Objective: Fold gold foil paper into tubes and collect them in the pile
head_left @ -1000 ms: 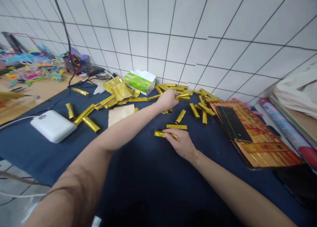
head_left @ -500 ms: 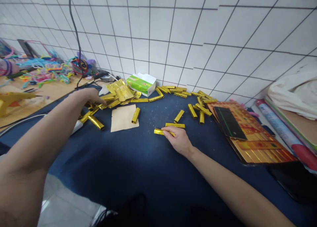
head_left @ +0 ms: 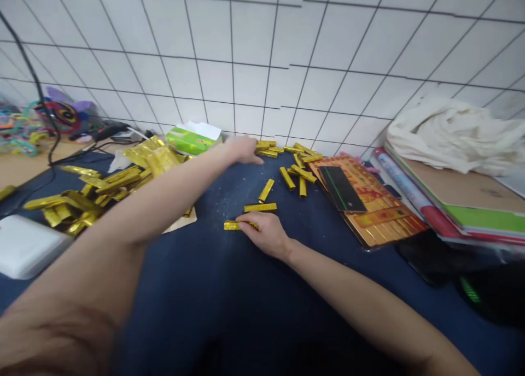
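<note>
My right hand (head_left: 266, 234) pinches a folded gold paper strip (head_left: 232, 225), low over the dark blue tabletop. Just behind it lies another gold strip (head_left: 260, 207), with a slanted one (head_left: 266, 191) farther back. My left hand (head_left: 244, 149) reaches across to the back, beside the tissue pack and at the left end of a row of gold strips (head_left: 268, 153). Its fingers are smeared and partly turned away, so whether they grip a strip is unclear. My left forearm covers part of a beige paper sheet (head_left: 182, 221) and the large gold pile (head_left: 118, 182).
A green tissue pack (head_left: 192, 138) stands against the tiled wall. On the right are an orange-gold printed stack (head_left: 369, 217) with a dark phone-like slab (head_left: 342, 188) on top, and notebooks under white cloth (head_left: 455, 135). A white box (head_left: 28, 247) sits at left.
My left hand has moved right, from the gold pile on the left to the strips at the back wall. The view has turned right. My right hand still pinches its strip.
</note>
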The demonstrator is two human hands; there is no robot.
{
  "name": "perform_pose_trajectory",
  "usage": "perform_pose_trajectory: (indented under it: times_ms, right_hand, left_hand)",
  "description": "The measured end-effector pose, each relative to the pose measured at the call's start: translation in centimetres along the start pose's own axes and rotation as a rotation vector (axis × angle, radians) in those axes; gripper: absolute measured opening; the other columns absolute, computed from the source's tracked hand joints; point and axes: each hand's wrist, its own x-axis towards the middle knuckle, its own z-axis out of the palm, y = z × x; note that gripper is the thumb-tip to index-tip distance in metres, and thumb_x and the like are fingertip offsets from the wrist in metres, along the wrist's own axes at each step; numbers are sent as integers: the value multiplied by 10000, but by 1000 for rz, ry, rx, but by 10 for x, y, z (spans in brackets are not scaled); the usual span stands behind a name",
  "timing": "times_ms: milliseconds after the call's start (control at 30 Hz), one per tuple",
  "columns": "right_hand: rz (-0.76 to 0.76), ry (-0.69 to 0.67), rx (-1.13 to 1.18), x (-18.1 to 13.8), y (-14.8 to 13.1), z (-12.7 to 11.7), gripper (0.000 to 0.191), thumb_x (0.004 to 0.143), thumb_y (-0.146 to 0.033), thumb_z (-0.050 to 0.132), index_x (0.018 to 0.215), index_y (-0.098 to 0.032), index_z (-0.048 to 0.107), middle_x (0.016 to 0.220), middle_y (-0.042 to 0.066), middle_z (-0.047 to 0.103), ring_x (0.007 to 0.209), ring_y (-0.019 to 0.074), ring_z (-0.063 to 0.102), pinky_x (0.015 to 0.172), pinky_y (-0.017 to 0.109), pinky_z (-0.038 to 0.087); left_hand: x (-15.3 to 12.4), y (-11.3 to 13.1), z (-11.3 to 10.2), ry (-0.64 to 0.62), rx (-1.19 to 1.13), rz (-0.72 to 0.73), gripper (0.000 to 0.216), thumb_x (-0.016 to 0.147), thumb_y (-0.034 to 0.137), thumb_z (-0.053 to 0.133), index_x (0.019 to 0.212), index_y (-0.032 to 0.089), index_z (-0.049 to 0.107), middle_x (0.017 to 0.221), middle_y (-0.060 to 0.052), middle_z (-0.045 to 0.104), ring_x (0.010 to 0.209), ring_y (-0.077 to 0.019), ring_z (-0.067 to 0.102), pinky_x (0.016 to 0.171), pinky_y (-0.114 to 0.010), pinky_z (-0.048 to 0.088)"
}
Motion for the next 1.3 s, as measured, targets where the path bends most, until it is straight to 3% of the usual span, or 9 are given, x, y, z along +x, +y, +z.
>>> perform_pose_trajectory:
  times_ms: [100, 200, 300, 467, 600, 767, 1000, 1133, 1300]
  right_hand:
    - [-10, -36, -24, 0, -1, -2, 177, 834, -225, 496, 892, -220, 663, 870, 9, 692, 802, 120, 632, 753, 221, 459]
    - [-6, -84, -70, 1, -4, -4, 198, 847, -229, 472, 904, -204, 660, 871, 17, 689, 802, 123, 629, 731, 210, 452]
    - [21, -139, -123, 3, -8, -6, 200, 848, -245, 465, 909, -205, 652, 893, 19, 691, 809, 131, 629, 702, 212, 449]
    - [68, -177, -196, 5, -12, -7, 173, 826, -259, 475, 802, -203, 636, 799, 19, 688, 726, 144, 623, 585, 220, 424]
    - [100, -233, -251, 7, -13, -10, 184, 812, -276, 470, 724, -189, 606, 751, 29, 681, 654, 153, 605, 500, 231, 378]
    - [51, -263, -251, 5, -11, -12, 199, 823, -278, 444, 746, -176, 596, 832, 35, 684, 736, 162, 622, 533, 229, 397]
    - [12, -216, -193, 2, -7, -7, 232, 868, -312, 428, 922, -192, 620, 886, 22, 681, 837, 148, 624, 671, 223, 446]
    - [12, -189, -157, 2, -7, -6, 250, 884, -300, 415, 952, -198, 633, 927, 15, 682, 879, 132, 621, 747, 208, 440]
    - [23, -124, -141, 2, -5, -3, 225, 869, -270, 443, 935, -208, 649, 928, 7, 694, 866, 122, 629, 765, 204, 439]
  left_hand:
    - [15, 50, 42, -236, 207, 321, 1078, 455, 589, 721, 1372, 228, 285, 1438, -158, 251, 1308, -394, 191, 1007, -553, 228]
    - [27, 80, 72, -341, 331, 446, 1144, 488, 583, 715, 1414, 275, 117, 1494, -120, -11, 1338, -391, -25, 1011, -615, 92]
    - [45, 95, 83, -325, 369, 507, 1190, 493, 578, 717, 1420, 258, 44, 1491, -117, -66, 1337, -387, -60, 1020, -601, 74]
    - [78, 108, 86, -377, 369, 416, 1177, 459, 548, 736, 1415, 277, 104, 1496, -106, 29, 1343, -364, 51, 1035, -548, 160]
    - [97, 108, 95, -405, 329, 364, 1139, 427, 528, 737, 1396, 320, 175, 1415, -113, 310, 1259, -365, 298, 974, -511, 303]
    - [108, 100, 100, -387, 353, 375, 782, 504, 527, 677, 1226, 280, 506, 1236, -89, 519, 1136, -340, 452, 908, -402, 391]
    - [91, 81, 101, -223, 312, 433, 425, 704, 275, 522, 1122, 232, 584, 1039, -72, 631, 969, -236, 572, 770, -287, 434]
    - [71, 60, 83, -190, 345, 410, 346, 702, 190, 493, 1022, 191, 625, 977, -95, 641, 915, -244, 581, 735, -304, 429]
    - [34, 14, 31, -217, 342, 422, 268, 693, 183, 491, 914, 157, 640, 814, -37, 650, 748, -157, 563, 665, -235, 405]
